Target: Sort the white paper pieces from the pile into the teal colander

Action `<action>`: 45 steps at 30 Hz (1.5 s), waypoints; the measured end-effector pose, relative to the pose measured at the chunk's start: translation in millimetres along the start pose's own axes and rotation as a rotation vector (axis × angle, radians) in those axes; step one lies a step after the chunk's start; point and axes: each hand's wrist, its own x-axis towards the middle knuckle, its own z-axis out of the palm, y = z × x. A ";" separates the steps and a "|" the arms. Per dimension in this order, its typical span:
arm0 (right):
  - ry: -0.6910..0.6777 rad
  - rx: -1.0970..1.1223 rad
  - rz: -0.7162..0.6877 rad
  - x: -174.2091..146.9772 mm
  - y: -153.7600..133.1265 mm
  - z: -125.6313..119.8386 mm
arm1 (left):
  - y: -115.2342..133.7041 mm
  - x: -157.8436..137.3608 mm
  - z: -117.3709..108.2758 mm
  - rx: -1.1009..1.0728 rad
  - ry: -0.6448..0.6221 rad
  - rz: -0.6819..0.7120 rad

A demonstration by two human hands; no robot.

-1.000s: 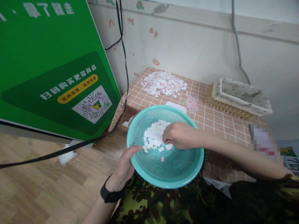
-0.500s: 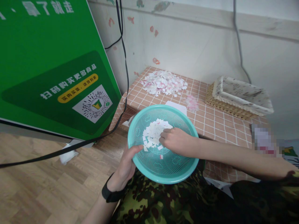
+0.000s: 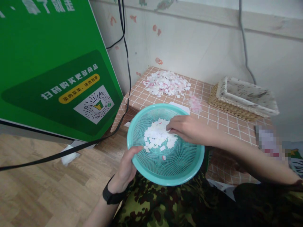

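A turquoise plastic colander (image 3: 175, 171) is held in front of me, tilted a little toward me. My left hand (image 3: 129, 164) grips its left rim, thumb over the inside and fingers out of sight beneath. Small white paper scraps (image 3: 157, 134) lie heaped in the colander, and a single red-and-white piece sits lower down. My right hand (image 3: 184, 127) is over the right part of the heap, its fingers bent together and pointing left at the scraps. Whatever is between those fingertips is hidden.
Behind the colander, a table with a brown checked cloth (image 3: 210, 116) carries a pile of white and pink paper scraps (image 3: 165, 82), a small pink heap (image 3: 195, 103) and a lined wicker basket (image 3: 243, 99). A green panel (image 3: 54, 63) and a black cable (image 3: 127, 72) stand at left.
My right hand has lifted slightly up and to the right, baring more of the scraps. The colander has shifted and tipped a little; my left hand keeps its hold on the rim.
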 end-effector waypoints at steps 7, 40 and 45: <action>0.338 0.225 0.356 -15.5 66.4 -38.9 | 1.4 0.9 0.7 -0.040 -0.006 -0.017; 0.125 -0.527 0.916 -36.0 208.8 5.1 | 8.6 -3.6 3.1 -0.066 0.057 0.006; 0.158 -0.516 0.903 -32.9 201.6 3.1 | 8.5 -4.6 1.3 -0.049 0.064 -0.009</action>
